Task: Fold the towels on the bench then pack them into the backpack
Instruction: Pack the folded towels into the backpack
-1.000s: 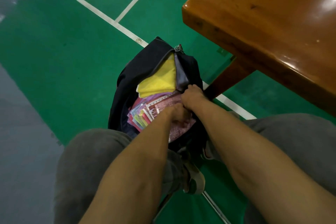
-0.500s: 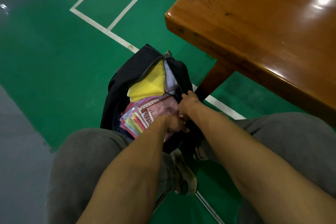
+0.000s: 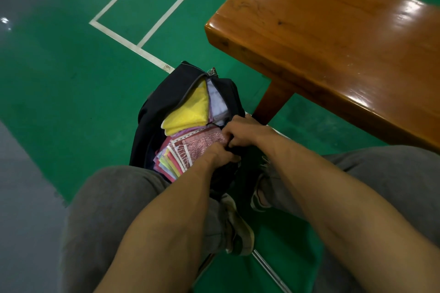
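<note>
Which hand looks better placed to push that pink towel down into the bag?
Probably the left hand: it rests right on the pink towel in the backpack. The right hand sits at the opening's edge, seemingly holding it.

no readable text, labels, or numbers anywhere

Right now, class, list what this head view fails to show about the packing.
- Fingertips of left hand and right hand: curled under, so what they grip is unclear.
- Backpack interior: covered by the yellow towel and pink towel.
- Bench: far end cut off by the frame.
</note>
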